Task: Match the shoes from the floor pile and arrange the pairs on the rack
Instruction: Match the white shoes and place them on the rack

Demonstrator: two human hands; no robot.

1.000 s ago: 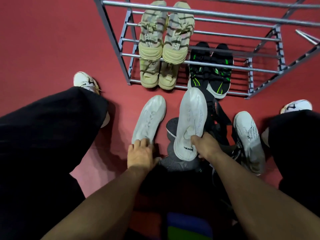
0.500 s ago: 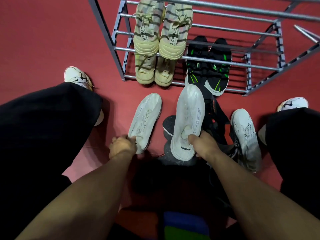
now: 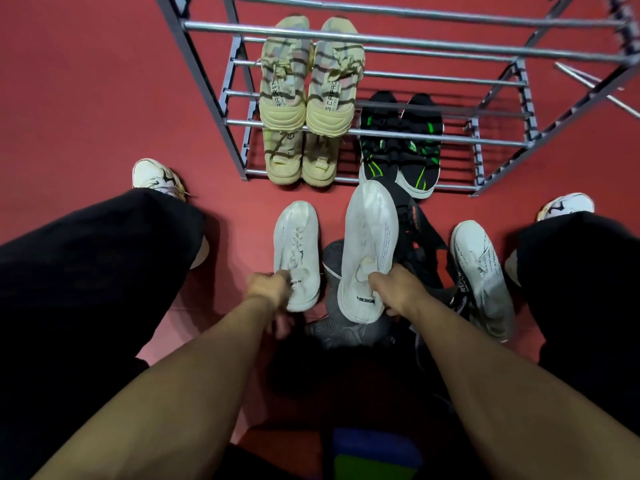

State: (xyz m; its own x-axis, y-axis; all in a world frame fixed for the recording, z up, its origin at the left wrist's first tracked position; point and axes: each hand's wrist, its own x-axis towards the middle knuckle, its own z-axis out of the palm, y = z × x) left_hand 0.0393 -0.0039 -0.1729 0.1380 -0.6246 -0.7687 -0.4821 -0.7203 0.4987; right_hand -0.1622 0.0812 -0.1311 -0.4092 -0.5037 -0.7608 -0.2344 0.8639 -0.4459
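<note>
My right hand (image 3: 398, 292) grips the heel of a white sneaker (image 3: 369, 244), held toe-forward above the floor pile. My left hand (image 3: 268, 289) is closed on the heel of a matching white sneaker (image 3: 298, 251) that lies on the red floor. Under and beside the right shoe lie a grey shoe (image 3: 334, 332) and dark shoes (image 3: 415, 237). Another white shoe with printed text (image 3: 481, 271) lies at the right of the pile. The grey metal rack (image 3: 207, 88) stands ahead, holding a striped beige pair (image 3: 308, 81), a plain beige pair (image 3: 299, 157) and a black-and-green pair (image 3: 401, 147).
My legs in black trousers (image 3: 90, 271) flank the pile, with my white shoes (image 3: 154, 174) on the floor at left and right. The right part of the rack's shelves (image 3: 485, 81) holds nothing. A loose metal bar (image 3: 595, 88) sticks out at the rack's right side.
My left hand slid from beside the left white sneaker's heel to grip that heel. The right hand keeps the other white sneaker raised. The view shifted slightly.
</note>
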